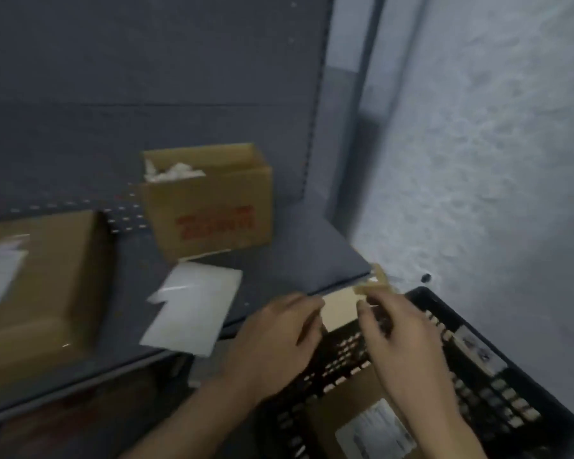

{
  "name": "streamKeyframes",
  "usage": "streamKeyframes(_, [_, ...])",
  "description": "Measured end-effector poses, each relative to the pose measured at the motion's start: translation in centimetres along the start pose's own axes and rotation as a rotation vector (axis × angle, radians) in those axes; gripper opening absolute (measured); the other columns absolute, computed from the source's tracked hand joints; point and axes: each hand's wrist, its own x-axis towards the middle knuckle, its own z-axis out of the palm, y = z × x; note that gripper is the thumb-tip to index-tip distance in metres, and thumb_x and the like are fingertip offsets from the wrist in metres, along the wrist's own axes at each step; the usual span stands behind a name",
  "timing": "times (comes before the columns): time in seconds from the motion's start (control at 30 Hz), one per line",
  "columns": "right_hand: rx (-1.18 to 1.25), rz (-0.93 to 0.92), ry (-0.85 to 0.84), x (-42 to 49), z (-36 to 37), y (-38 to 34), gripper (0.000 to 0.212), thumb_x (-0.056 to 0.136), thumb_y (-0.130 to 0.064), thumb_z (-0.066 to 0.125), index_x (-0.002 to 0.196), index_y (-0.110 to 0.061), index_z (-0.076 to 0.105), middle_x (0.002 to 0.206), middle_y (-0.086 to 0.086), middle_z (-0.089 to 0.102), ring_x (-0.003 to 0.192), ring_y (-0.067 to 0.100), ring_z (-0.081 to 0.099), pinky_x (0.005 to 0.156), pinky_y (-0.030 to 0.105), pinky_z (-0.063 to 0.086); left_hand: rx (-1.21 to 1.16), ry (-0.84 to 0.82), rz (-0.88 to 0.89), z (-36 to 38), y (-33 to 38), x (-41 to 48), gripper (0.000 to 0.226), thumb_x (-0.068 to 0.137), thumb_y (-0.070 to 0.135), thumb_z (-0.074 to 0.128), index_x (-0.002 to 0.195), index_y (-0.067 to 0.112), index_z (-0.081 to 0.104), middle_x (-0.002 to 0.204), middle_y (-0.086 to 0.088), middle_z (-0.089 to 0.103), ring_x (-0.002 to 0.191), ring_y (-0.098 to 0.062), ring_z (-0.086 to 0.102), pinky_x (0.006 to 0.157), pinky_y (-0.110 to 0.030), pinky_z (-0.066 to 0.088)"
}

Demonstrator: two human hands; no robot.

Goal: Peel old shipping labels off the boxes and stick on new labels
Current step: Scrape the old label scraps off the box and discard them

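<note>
I see my left hand (275, 336) and right hand (401, 339) together over the near rim of the black crate (497, 359), which I take as my landmark. Both pinch a small tan piece (340, 313) between them, left fingertips on its left edge, right fingertips on its right edge. Motion blur smears it, so I cannot tell whether it is a peeled label, a backing strip or a scrap of card. A brown tab (378, 279) sticks up just beyond my right fingers; whether it belongs to the same piece I cannot tell.

Inside the crate, under my right wrist, lies a cardboard box (345, 402) with a white shipping label (375, 432) on its top face; its print is unreadable, and my forearm and the frame's bottom edge cut part of it off. More pale printed labels along the crate's far wall are too blurred to identify.

Left of the crate runs a dark grey shelf (295, 253). On it, nearest the crate, a white sheet (193, 309) overhangs the front edge. Beyond the sheet stands an open carton (209, 200) with red print I cannot read and crumpled white material inside. Farthest left of the crate, a larger box (47, 289) is cut off by the frame, a white label (0, 270) showing on its top face.
</note>
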Motion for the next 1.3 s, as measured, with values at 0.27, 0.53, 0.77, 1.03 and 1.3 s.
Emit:
streamKeyframes(0.27, [0.136, -0.314, -0.239, 1.5, 7.4, -15.2, 0.036, 0.098, -0.044, 0.050, 0.130, -0.032, 0.058, 0.118, -0.013, 0.061, 0.092, 0.002, 0.054, 0.076, 0.020, 0.044, 0.135, 0.291, -0.232, -13.4, -6.2, -9.4, 0.032, 0.098, 0.028, 0.050, 0.128, 0.024, 0.062, 0.121, 0.006, 0.063, 0.110, -0.012, 0.058, 0.087, -0.036, 0.051])
streamKeyframes(0.53, [0.181, -0.567, -0.362, 2.1, 16.6, -26.8, 0.028, 0.097, -0.039, 0.054, 0.122, -0.029, 0.063, 0.112, -0.013, 0.060, 0.101, 0.005, 0.057, 0.085, 0.031, 0.051, 0.391, 0.431, -0.411, -23.5, -15.4, -16.8, 0.029, 0.091, 0.024, 0.051, 0.115, 0.017, 0.067, 0.115, 0.003, 0.061, 0.113, -0.014, 0.052, 0.090, -0.037, 0.052])
streamKeyframes(0.77, [0.028, -0.578, -0.330, 4.0, 21.9, -32.8, 0.020, 0.095, -0.030, 0.058, 0.111, -0.024, 0.068, 0.106, -0.004, 0.066, 0.102, 0.015, 0.058, 0.085, 0.034, 0.050, 0.561, 0.119, -0.724, -27.1, -19.1, -18.5, 0.046, 0.096, 0.056, 0.032, 0.130, 0.030, 0.050, 0.135, 0.001, 0.050, 0.131, -0.027, 0.038, 0.112, -0.044, 0.033])
streamKeyframes(1.03, [-0.035, -0.572, -0.366, 6.2, 23.7, -32.8, 0.010, 0.094, -0.021, 0.060, 0.097, -0.019, 0.069, 0.094, -0.003, 0.065, 0.090, 0.013, 0.059, 0.079, 0.033, 0.051, 0.596, 0.028, -0.690, -27.4, -17.7, -17.8, 0.052, 0.092, 0.062, 0.034, 0.130, 0.031, 0.052, 0.129, 0.001, 0.050, 0.123, -0.026, 0.039, 0.104, -0.043, 0.037])
streamKeyframes(1.3, [-0.009, -0.626, -0.433, 9.9, 25.3, -34.8, 0.011, 0.099, -0.015, 0.050, 0.093, -0.023, 0.044, 0.086, -0.002, 0.060, 0.078, 0.009, 0.058, 0.067, 0.032, 0.053, 0.434, 0.138, -0.733, -28.0, -21.3, -15.1, 0.045, 0.094, 0.051, 0.045, 0.132, 0.027, 0.050, 0.134, 0.001, 0.048, 0.127, -0.025, 0.034, 0.109, -0.041, 0.033])
